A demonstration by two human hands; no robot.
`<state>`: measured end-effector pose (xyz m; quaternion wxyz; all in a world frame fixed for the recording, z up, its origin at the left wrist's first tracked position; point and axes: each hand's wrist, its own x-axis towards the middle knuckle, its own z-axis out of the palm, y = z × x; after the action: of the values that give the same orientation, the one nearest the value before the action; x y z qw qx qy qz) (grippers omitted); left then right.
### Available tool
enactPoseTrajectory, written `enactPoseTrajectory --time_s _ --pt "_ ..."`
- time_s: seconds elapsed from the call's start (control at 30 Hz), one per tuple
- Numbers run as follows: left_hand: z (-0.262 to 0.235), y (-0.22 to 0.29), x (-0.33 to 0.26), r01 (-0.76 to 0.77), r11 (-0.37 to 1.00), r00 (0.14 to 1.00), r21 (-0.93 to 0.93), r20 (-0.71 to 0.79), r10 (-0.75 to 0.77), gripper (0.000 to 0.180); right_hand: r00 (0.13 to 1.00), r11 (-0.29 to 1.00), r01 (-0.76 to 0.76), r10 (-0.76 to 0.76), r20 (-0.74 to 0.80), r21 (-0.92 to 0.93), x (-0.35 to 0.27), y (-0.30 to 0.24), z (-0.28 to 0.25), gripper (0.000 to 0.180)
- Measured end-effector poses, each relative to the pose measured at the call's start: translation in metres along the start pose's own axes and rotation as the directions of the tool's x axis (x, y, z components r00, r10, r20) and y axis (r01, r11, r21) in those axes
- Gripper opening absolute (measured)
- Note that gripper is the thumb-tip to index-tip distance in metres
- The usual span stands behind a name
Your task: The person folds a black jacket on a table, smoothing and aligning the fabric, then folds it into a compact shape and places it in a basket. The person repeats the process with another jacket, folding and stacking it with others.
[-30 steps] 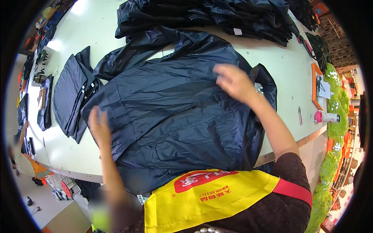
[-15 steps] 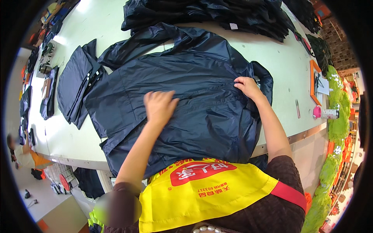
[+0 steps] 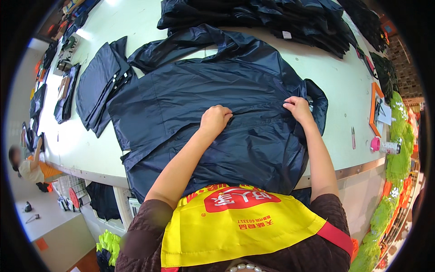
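A dark navy jacket (image 3: 195, 93) of thin, shiny fabric lies spread across the table in front of me, its far sleeve curving along the back. My left hand (image 3: 215, 120) is closed, pinching the cloth along the front opening near the middle. Closer to the collar, at the jacket's right end, my right hand (image 3: 299, 110) pinches the same strip between thumb and fingers. Wrinkles run along the fabric between the two hands. The near edge of the jacket hangs down against my yellow apron (image 3: 244, 235).
Folded dark garments (image 3: 102, 84) lie to the left; a large dark pile (image 3: 258, 20) covers the back of the white table (image 3: 337, 99). At right are small tweezers-like snips (image 3: 353, 138), an orange tray (image 3: 375, 109) and a pink-capped bottle (image 3: 385, 146). Another person (image 3: 29, 165) works far left.
My left hand has moved right over the jacket and gone from loosely spread fingers to a pinch on the front opening. The right hand keeps its grip. The whole view has shifted slightly.
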<state>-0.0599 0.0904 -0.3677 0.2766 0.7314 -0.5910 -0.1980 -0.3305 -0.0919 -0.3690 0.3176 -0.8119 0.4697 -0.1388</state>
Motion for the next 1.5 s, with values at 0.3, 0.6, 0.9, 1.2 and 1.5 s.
enactPoseTrajectory --time_s 0.3,0.6,0.9,1.2,1.5 --pt "0.0 0.003 0.015 0.189 0.982 0.981 -0.017 0.046 -0.188 0.016 0.893 0.934 -0.354 0.322 0.314 0.048 0.033 0.006 -0.013 0.015" --pt "-0.013 -0.017 0.035 0.293 0.954 0.927 -0.06 0.263 -0.268 0.028 0.763 0.892 -0.416 0.449 0.465 -0.179 0.062 -0.008 -0.018 0.016" --pt "-0.062 -0.056 -0.083 0.051 0.969 0.997 0.241 -0.06 -0.038 0.023 0.779 0.794 0.603 -0.563 0.277 -0.081 -0.019 -0.181 0.137 0.032" --pt "-0.192 -0.19 -0.244 0.368 0.927 0.871 0.067 -0.374 -0.319 0.019 0.675 0.71 0.703 -0.645 0.357 -0.046 -0.038 -0.258 0.226 0.009" --pt "-0.205 -0.234 -0.231 0.561 0.743 0.691 -0.364 -0.287 -0.663 0.025 0.845 0.948 0.319 -0.278 0.457 -0.014 -0.024 -0.275 0.227 0.021"
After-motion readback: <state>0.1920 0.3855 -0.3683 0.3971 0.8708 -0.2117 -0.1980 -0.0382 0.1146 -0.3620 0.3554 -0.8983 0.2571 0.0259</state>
